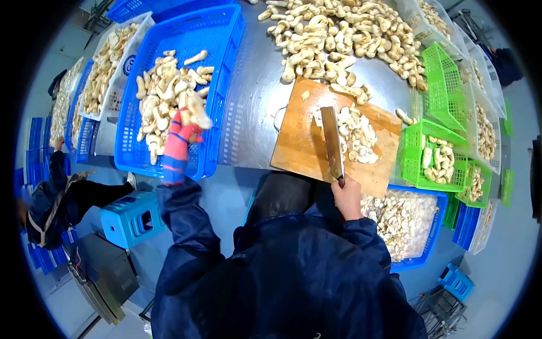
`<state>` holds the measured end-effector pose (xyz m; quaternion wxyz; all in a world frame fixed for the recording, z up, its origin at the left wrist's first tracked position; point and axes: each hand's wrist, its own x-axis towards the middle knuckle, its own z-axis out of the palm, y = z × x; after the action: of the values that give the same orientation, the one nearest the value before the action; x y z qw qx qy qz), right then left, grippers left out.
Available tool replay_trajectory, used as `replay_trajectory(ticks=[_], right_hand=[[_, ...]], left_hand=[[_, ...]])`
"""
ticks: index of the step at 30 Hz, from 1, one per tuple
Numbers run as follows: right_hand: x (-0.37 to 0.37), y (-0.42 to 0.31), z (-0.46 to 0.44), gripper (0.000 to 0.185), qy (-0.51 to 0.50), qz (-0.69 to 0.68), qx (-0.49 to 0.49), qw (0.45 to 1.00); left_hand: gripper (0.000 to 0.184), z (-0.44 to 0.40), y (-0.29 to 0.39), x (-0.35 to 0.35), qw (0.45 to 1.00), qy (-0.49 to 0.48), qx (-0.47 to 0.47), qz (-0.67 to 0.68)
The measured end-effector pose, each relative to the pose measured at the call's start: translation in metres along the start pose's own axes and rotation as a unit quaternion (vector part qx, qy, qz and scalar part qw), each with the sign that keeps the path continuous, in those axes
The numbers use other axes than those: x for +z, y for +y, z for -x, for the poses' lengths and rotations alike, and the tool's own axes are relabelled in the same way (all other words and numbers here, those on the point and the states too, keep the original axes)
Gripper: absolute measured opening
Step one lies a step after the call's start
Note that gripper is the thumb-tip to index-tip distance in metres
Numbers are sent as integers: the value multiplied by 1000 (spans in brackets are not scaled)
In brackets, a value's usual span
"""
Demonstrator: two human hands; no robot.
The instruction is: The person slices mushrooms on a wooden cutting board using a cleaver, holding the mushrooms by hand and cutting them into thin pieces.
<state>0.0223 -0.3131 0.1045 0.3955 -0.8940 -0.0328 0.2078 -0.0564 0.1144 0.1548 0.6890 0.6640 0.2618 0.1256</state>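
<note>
My left hand [182, 135], in a red and blue striped glove, is closed on a pale mushroom [197, 111] over the blue crate [223, 85] of whole mushrooms. My bare right hand [346, 198] grips the handle of a cleaver [332, 141]. The cleaver's blade lies across the wooden cutting board [299, 135], just left of a heap of sliced mushrooms [358, 135]. Some of the held mushroom is blurred.
A large pile of mushrooms [344, 34] covers the table's far side. Green baskets [418, 158] stand to the right, and a blue crate of slices [432, 226] sits below the board. A blue stool [121, 223] and another person [51, 198] are at left.
</note>
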Motion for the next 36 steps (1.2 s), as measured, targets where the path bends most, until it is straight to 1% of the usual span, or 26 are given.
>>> replay_trajectory(ticks=[1, 2, 3, 4, 5, 6, 7, 8, 9, 10, 11, 12, 14, 17, 18, 19, 20, 21, 22, 24, 25, 26, 27, 29, 31, 36], right_hand=[[0, 1, 2, 23, 9, 17, -20, 1000], [2, 2, 2, 24, 18, 34, -41, 998], [4, 4, 2, 25, 17, 23, -34, 999], [5, 8, 1, 26, 17, 13, -27, 999], [6, 10, 0, 27, 17, 3, -20, 1000], [7, 9, 0, 27, 16, -9, -11, 1000], [7, 9, 0, 27, 14, -21, -3, 1000], [7, 7, 0, 28, 13, -32, 5, 999], [6, 6, 0, 26, 9, -45, 5, 999], [6, 7, 0, 26, 12, -38, -2, 999], [7, 10, 0, 26, 14, -31, -9, 999], [8, 10, -1, 25, 16, -25, -14, 999], [4, -5, 1, 23, 39, 16, -53, 998], [5, -2, 3, 22, 46, 33, -57, 997], [5, -2, 3, 22, 45, 24, -51, 997], [4, -3, 4, 22, 43, 14, -46, 998], [4, -4, 4, 22, 41, 3, -40, 998], [4, -5, 3, 22, 45, 2, -55, 997], [4, -3, 0, 22, 41, -6, -57, 998], [7, 6, -3, 21, 30, -19, -50, 998], [6, 9, -5, 20, 19, -14, -35, 999], [3, 11, -3, 19, 10, -8, -31, 999], [-5, 3, 0, 19, 2, -3, -28, 1000], [-21, -15, 6, 18, -20, -5, -22, 1000], [-28, -12, 11, 18, -49, 13, -25, 998], [-38, -14, 14, 20, -104, 47, -19, 993]], left_hand=[[68, -14, 0, -12, 988, 104, 0, -111], [75, -39, -16, -33, 896, 170, 98, -399], [74, -50, -7, -21, 822, 214, 148, -507], [73, -58, 3, 2, 731, 253, 194, -603], [70, -68, 15, 33, 821, 204, 129, -518], [66, -79, 23, 68, 893, 148, 61, -421], [62, -103, -3, 97, 879, 120, 181, -424], [63, -112, -4, 134, 876, 72, 138, -456], [65, -124, -14, 166, 843, 34, 121, -523], [71, -132, -21, 196, 858, 12, 83, -507], [72, -142, -31, 221, 861, 23, 76, -502], [71, -148, -41, 239, 849, 43, 98, -517], [63, -162, -61, 250, 861, 68, 59, -501], [51, -172, -84, 239, 887, 96, 93, -441], [45, -175, -97, 227, 889, 95, 129, -430], [41, -166, -91, 218, 952, 54, 36, -300], [38, -153, -88, 208, 985, 13, -60, -162], [33, -137, -88, 198, 990, -40, -119, -62], [31, -104, -77, 196, 993, -49, -102, -36], [32, -53, -79, 191, 983, -131, 1, -127], [33, -32, -75, 193, 958, -146, 59, -240], [35, -13, -74, 196, 917, -159, 117, -348], [37, 0, -82, 200, 886, -131, 176, -409], [37, 5, -91, 203, 867, -113, 211, -436], [36, 5, -97, 203, 855, -105, 243, -447], [36, 6, -92, 203, 849, -113, 243, -456]])
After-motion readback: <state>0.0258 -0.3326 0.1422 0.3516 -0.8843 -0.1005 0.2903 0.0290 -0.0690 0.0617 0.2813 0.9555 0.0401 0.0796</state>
